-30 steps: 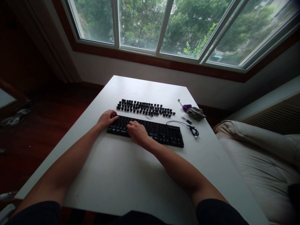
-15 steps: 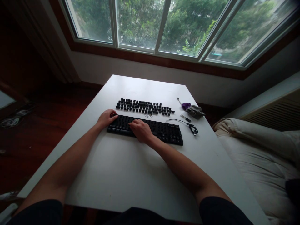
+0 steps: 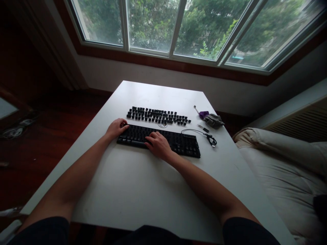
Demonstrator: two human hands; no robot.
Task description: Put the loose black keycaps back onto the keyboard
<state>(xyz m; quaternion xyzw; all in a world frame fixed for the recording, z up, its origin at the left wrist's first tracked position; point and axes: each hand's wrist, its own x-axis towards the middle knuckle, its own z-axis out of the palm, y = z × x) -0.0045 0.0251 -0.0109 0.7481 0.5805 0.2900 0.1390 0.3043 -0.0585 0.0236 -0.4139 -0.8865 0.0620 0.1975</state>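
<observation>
Head view: a black keyboard (image 3: 180, 141) lies flat on the white table (image 3: 138, 190), set slightly aslant, its left end farther from the person than its right. The left hand (image 3: 117, 129) is at the keyboard's far left corner, its fingers curled; whether they pinch anything there cannot be told. The right hand (image 3: 158, 145) lies over the middle of the keyboard, fingers bent and close together, tips towards the keys; whether a key is gripped or merely touched cannot be determined. Both forearms reach across the near part of the table.

Just beyond the keyboard, loose black keycaps (image 3: 165, 115) stand in several uneven rows, apart from it. A black cable (image 3: 211, 139) runs from the keyboard's far edge to a coiled bundle right of it. Near the bundle lies a small tool (image 3: 205, 130) with a dark handle and thin prongs. Beyond that, a grey cloth (image 3: 214, 120) lies against a purple cloth (image 3: 203, 115), with a thin stick (image 3: 196, 109) projecting past them towards the window (image 3: 150, 27)
</observation>
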